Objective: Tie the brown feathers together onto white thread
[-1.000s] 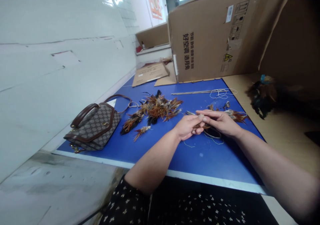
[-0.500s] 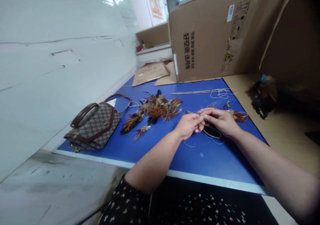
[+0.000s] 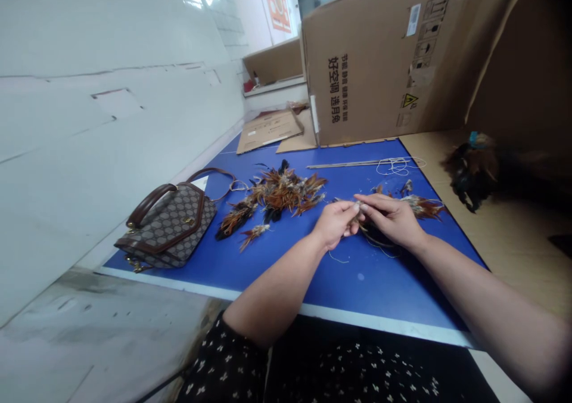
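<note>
Fingertip to fingertip, my left hand [image 3: 336, 223] and my right hand [image 3: 395, 218] meet above the blue tabletop. Both are closed in a pinch on something small, mostly covered by the fingers, that I cannot make out. Below my right hand a dark curved band [image 3: 378, 236] shows in part, with thin thread [image 3: 338, 257] on the table near it. Brown and grey feathers [image 3: 424, 207] lie just beyond my right hand. To the left of my hands is a bigger pile of brown and black feathers [image 3: 286, 189], with a small feather bunch [image 3: 254, 234] in front of it.
A patterned handbag [image 3: 176, 224] stands at the table's left side. Thin sticks [image 3: 344, 165] and tangled white string [image 3: 395, 166] lie farther back. Behind them rises a large cardboard box [image 3: 366, 81], with flat cardboard [image 3: 270, 130] to its left. Dark feathers [image 3: 471, 173] lie at the right.
My fingertips have shifted slightly to the left and the right hand has turned a little over the dark band, which now shows less clearly. The feather piles and handbag stay put.
</note>
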Motion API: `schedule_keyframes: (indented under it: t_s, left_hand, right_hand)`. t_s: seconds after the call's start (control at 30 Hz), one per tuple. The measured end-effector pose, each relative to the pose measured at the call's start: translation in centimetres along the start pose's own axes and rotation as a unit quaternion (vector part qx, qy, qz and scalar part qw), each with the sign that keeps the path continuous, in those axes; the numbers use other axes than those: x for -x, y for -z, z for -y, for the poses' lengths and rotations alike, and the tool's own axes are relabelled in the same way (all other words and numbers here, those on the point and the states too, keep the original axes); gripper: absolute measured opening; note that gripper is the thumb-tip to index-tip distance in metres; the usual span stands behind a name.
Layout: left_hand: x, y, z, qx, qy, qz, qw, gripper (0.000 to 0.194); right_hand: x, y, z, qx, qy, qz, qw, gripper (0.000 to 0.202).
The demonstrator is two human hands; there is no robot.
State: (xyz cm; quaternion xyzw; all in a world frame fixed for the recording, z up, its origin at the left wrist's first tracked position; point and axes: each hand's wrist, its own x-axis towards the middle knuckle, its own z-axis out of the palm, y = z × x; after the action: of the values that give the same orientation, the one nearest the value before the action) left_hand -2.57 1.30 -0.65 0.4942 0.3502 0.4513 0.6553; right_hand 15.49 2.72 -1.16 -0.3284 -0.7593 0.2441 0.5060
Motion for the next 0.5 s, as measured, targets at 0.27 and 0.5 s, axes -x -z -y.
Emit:
schedule_keyframes:
  t_s: [0.27, 0.5]
  left_hand:
    - [-0.25, 0.27, 0.53, -0.002, -0.009, -0.015, 1.0, 0.039]
    - [-0.31, 0.35, 0.85, 0.001, -0.007, -0.013, 1.0, 0.041]
  right_hand:
    - [0.15, 0.03, -0.02, 0.013, -0.013, 0.004, 1.0, 0.039]
    - [0.07, -0.22, 0.16, 0.014, 0.041, 0.024, 0.999, 0.033]
